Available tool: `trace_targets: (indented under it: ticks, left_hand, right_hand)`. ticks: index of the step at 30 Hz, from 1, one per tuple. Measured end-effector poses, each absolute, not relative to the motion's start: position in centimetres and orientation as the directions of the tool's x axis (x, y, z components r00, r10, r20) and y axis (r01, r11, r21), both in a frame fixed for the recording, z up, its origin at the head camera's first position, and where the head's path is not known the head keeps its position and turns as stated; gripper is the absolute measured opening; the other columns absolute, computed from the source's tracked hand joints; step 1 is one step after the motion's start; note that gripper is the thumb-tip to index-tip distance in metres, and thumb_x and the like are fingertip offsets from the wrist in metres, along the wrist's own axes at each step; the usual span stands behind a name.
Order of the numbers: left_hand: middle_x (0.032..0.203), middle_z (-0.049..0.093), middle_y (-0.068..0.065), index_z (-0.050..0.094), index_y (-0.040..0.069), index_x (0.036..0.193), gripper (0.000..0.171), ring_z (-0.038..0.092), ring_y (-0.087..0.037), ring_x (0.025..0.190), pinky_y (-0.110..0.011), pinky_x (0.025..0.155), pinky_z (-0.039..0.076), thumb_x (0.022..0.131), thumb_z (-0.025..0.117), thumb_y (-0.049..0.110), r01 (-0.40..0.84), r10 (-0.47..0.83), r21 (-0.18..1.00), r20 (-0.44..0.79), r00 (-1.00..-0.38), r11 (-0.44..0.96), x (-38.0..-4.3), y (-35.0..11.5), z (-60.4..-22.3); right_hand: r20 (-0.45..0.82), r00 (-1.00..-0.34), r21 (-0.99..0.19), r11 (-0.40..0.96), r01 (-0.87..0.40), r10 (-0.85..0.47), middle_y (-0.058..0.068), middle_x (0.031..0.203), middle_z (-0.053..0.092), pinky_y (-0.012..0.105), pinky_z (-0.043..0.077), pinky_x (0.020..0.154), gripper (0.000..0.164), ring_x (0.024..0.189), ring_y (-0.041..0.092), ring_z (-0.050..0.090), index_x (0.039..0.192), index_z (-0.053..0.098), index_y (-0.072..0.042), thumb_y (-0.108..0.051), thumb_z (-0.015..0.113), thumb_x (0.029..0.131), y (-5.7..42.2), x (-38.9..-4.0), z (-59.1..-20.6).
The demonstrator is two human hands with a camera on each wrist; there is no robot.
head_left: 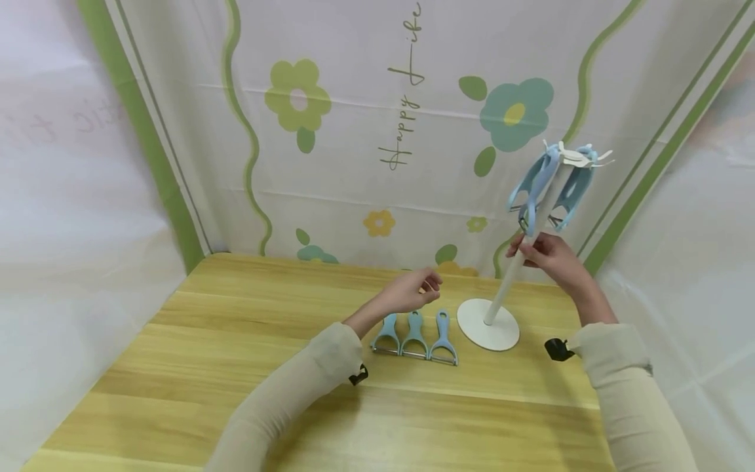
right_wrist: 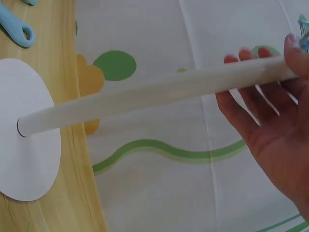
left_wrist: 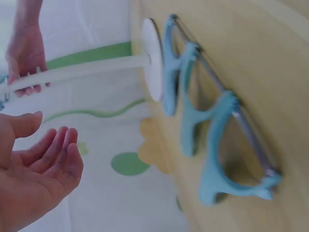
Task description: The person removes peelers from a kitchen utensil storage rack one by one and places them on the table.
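My right hand (head_left: 545, 254) grips the upper pole of a white stand (head_left: 506, 288), with the thumb on one side and the fingers behind. Its round base (right_wrist: 34, 159) rests on the table. From the white hooks at the top hang several blue Y-shaped peelers (head_left: 537, 187), just above that hand. Three more light blue peelers (head_left: 415, 337) lie in a row left of the base, blades toward me. Over their handles hovers my left hand (head_left: 409, 290), fingers loosely bent and holding nothing; the left wrist view shows its palm (left_wrist: 34, 193) bare.
The wooden table (head_left: 194, 354) ends just behind the stand. A white cloth (head_left: 354, 164) with flowers and lettering hangs along its back edge, and pale sheets (head_left: 71, 216) hang at the sides. Black wrist straps (head_left: 557, 349) show by the sleeves.
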State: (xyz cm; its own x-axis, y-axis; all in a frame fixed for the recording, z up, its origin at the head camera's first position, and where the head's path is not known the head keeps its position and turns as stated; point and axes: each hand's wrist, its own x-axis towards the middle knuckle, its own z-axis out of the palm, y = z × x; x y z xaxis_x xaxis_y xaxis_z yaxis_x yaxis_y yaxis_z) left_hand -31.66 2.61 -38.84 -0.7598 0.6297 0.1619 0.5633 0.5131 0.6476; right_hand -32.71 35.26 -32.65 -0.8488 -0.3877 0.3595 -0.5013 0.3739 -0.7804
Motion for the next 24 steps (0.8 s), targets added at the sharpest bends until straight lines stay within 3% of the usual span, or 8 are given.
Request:
trace_targets:
  ticks: [3, 7, 16, 24]
  left_hand:
    - [0.117, 0.067, -0.007, 0.057, 0.003, 0.128, 0.029, 0.064, -0.020, 0.112, -0.022, 0.090, 0.053, 0.102, 0.058, 0.017, 0.584, 0.648, 0.665, 0.194, -0.737, 0.466, -31.6, 3.5, -37.8]
    - [0.116, 0.067, -0.009, 0.058, 0.002, 0.126, 0.027, 0.064, -0.020, 0.111, -0.019, 0.088, 0.053, 0.102, 0.057, 0.015, 0.606, 0.661, 0.684, 0.238, -0.711, 0.406, -31.5, 4.7, -36.2]
    - [0.119, 0.066, -0.009, 0.058, 0.004, 0.127, 0.027, 0.064, -0.017, 0.112, -0.016, 0.089, 0.053, 0.102, 0.057, 0.014, 0.644, 0.628, 0.701, 0.359, -0.690, 0.306, -31.3, 7.6, -32.7]
    - [0.131, 0.064, -0.012, 0.055, 0.003, 0.134, 0.034, 0.061, -0.019, 0.122, -0.018, 0.095, 0.052, 0.102, 0.056, 0.013, 0.656, 0.569, 0.725, 0.454, -0.685, 0.211, -31.5, 9.8, -30.0]
  right_hand:
    - [0.359, -0.895, -0.725, 0.525, -0.446, -0.264, -0.014, 0.091, 0.069, 0.012, 0.055, 0.075, 0.030, 0.088, -0.004, 0.066, 0.112, 0.059, 0.009, -0.019, 0.054, 0.104, 34.6, -32.0, -32.4]
    - [0.337, -0.931, -0.715, 0.604, -0.352, -0.143, -0.013, 0.089, 0.069, 0.011, 0.055, 0.073, 0.036, 0.084, -0.009, 0.063, 0.112, 0.062, 0.008, -0.026, 0.058, 0.102, 34.0, -31.5, -32.3]
    - [0.342, -0.937, -0.691, 0.658, -0.299, -0.067, 0.024, 0.104, 0.069, 0.010, 0.055, 0.070, 0.039, 0.081, -0.011, 0.059, 0.112, 0.065, 0.008, -0.028, 0.057, 0.102, 33.2, -31.1, -32.4]
    - [0.327, -0.944, -0.709, 0.650, -0.273, -0.040, 0.028, 0.109, 0.067, 0.012, 0.055, 0.072, 0.037, 0.083, -0.008, 0.060, 0.114, 0.064, 0.009, -0.025, 0.056, 0.102, 33.1, -31.1, -32.3]
